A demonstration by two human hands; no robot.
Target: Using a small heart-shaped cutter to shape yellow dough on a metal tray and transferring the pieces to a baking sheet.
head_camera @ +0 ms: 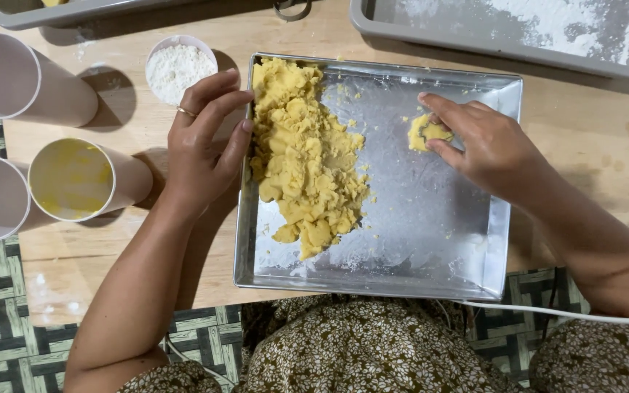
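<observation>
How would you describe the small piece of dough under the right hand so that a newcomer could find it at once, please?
Start at the square metal tray in the middle of the wooden board. A big heap of yellow dough fills its left side. The small dough piece lies apart on bare metal, upper right of the heap, pinched by the right hand; it is small and alone.

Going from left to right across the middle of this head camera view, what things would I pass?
Round cup with yellow residue inside → left hand on the tray's edge → heap of yellow dough → small yellow dough piece → right hand pressing it, all on the shiny square metal tray.
</observation>
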